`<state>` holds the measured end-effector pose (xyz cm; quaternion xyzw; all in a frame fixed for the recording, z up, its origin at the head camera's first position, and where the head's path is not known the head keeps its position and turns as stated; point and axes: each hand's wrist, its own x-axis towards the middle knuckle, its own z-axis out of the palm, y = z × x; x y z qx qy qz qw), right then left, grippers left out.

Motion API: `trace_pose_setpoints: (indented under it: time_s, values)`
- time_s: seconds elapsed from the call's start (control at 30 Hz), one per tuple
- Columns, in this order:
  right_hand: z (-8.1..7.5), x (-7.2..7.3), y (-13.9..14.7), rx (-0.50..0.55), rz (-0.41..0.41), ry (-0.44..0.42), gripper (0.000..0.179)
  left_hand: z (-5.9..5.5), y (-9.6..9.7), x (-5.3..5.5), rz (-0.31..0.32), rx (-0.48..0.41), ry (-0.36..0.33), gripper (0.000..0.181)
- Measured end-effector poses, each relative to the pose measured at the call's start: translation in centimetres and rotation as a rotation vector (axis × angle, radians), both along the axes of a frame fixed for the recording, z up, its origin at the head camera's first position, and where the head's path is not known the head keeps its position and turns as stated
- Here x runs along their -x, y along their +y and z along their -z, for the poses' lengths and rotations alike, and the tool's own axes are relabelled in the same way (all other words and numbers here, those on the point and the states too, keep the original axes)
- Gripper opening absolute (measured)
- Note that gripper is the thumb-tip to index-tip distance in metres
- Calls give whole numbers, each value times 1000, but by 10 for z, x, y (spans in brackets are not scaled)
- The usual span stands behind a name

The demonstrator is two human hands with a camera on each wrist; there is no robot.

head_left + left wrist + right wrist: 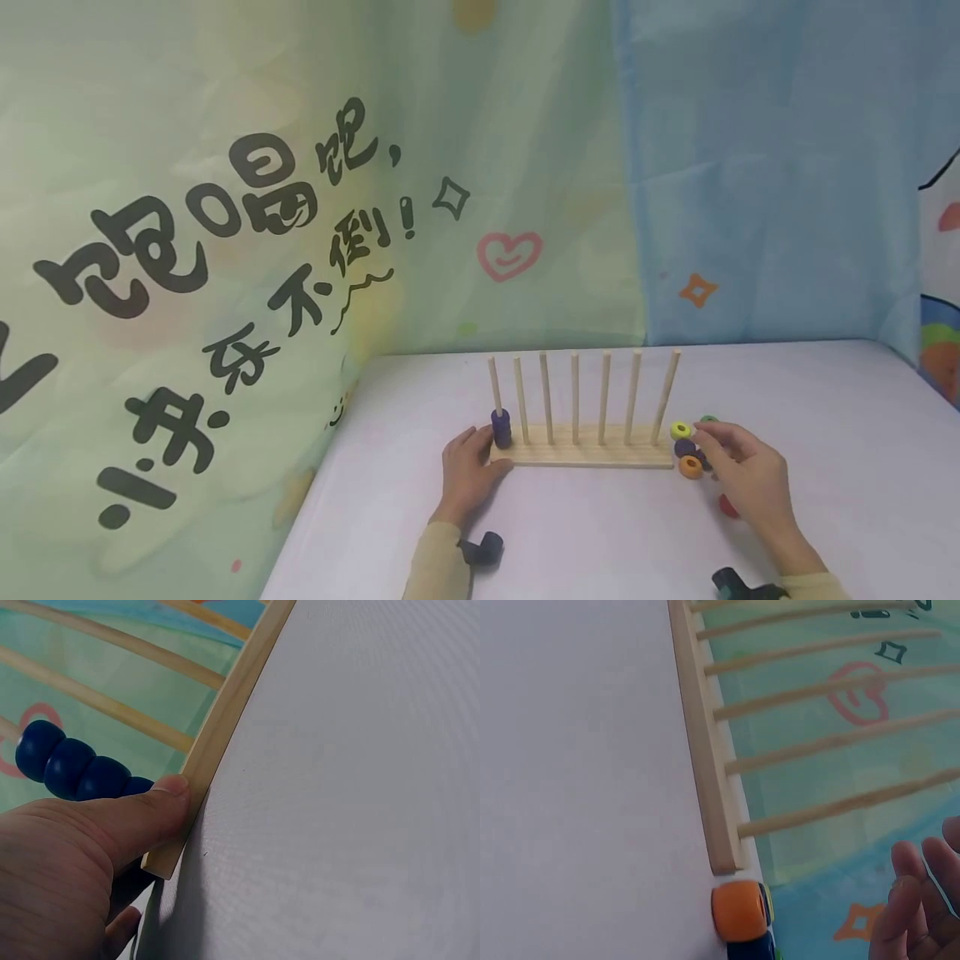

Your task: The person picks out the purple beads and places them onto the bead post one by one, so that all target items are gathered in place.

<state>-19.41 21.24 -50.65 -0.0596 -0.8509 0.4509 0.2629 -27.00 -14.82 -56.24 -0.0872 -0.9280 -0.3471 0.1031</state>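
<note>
My left hand [467, 473] grips the left end of a wooden peg stand [585, 454]. In the left wrist view its thumb [154, 814] lies against the base's edge, while most of the other fingers are hidden. Several dark blue beads [501, 429] are stacked on the leftmost peg; the other pegs are bare. Beside the stand's right end, my right hand [750, 471] hovers by loose beads, its fingers loosely bent and no bead visible between them in the right wrist view. Closest to it are a yellow bead [680, 430], a green bead [708, 420] and an orange bead [691, 467].
Partly under the right hand lie dark blue beads [685, 448] and a red bead [727, 506]. The white table [592, 533] reaches back to a printed cloth backdrop [510, 167]. Black wrist mounts [483, 550] show at both sleeves.
</note>
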Motion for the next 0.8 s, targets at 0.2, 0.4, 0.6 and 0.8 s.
trace_pose_setpoints:
  time_s: [0.2,0.4,0.6,0.8]
  values:
    - [6,7,15,-12,54,-24,23,1,0,0,-6,-11,-22,58]
    - [8,8,23,6,108,-97,26,0,0,-1,-7,-20,-31,57]
    - [17,9,30,-30,155,-150,27,0,1,0,-5,-17,-20,57]
    - [29,9,38,-96,113,-221,29,1,1,0,-14,-15,-38,58]
